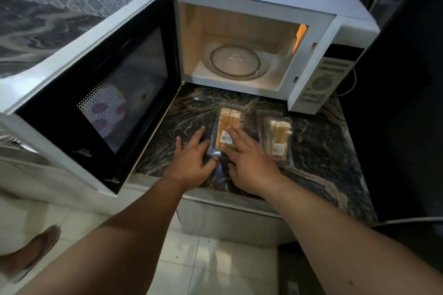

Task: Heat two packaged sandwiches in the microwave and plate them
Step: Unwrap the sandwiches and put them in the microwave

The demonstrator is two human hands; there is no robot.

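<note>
— What's that person wearing, from where you stand?
— Nothing on the arms: both forearms bare, no sleeves showing. The left hand [191, 163] and right hand [249, 165] have no gloves.
— And the feet?
— One brown slip-on shoe [36, 249].

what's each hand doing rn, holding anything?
Left hand: open, fingers spread at the left edge of the sandwich pack, no grip.
Right hand: open, straight fingers resting on the same pack.

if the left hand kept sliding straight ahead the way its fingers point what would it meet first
Probably the open microwave: past the left hand shows only bare counter, beside the nearer sandwich pack. Depth is unclear.
</note>
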